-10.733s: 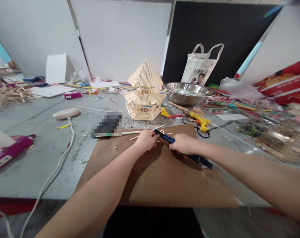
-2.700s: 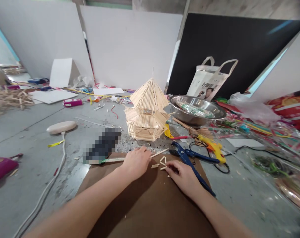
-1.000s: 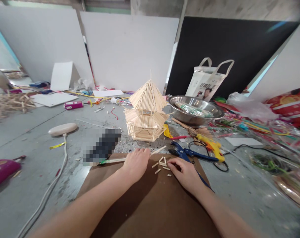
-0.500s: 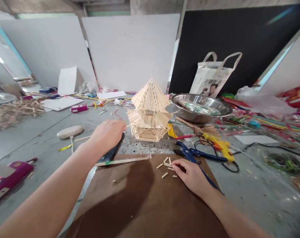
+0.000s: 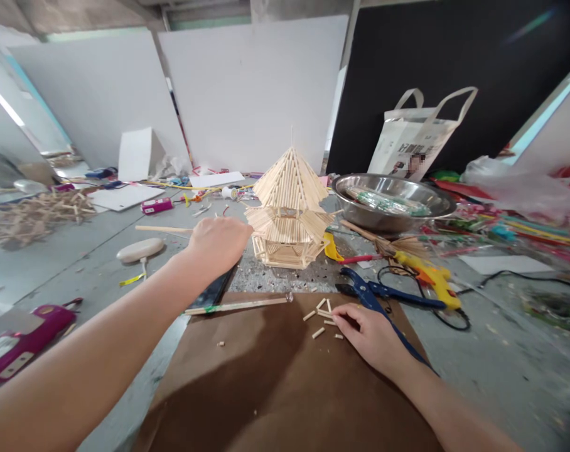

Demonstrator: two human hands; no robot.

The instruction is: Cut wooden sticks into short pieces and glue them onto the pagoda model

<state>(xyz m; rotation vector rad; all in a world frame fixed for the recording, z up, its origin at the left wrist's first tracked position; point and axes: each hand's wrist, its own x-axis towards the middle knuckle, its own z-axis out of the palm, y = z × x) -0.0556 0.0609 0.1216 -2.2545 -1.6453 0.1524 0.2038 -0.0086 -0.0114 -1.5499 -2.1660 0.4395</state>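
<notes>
My left hand [image 5: 221, 248] is closed around a thin wooden stick [image 5: 162, 229], whose end juts out to the left of the wrist. Its knuckles are close beside a pagoda model made of wooden sticks [image 5: 289, 226]; whether they touch is hard to see. On the brown board [image 5: 247, 376], my right hand [image 5: 370, 333] pinches with thumb and forefinger at the end of a short wooden stick [image 5: 326, 313]. Several other cut pieces [image 5: 318, 333] lie around its fingertips. A longer stick bundle with green tape [image 5: 242, 306] lies along the board's back edge.
Blue-handled pliers [image 5: 383, 292] and a yellow glue gun [image 5: 433, 279] lie right of the model. Behind them stand a steel bowl [image 5: 393, 216] and a white bag [image 5: 412, 141]. At left are a white oval device [image 5: 140, 250], a purple tool [image 5: 28, 342] and a stick pile [image 5: 40, 216].
My left hand has turned, and the stick's rear end has swung up higher behind the wrist. My right hand stays at the short pieces. The whole view has shifted slightly.
</notes>
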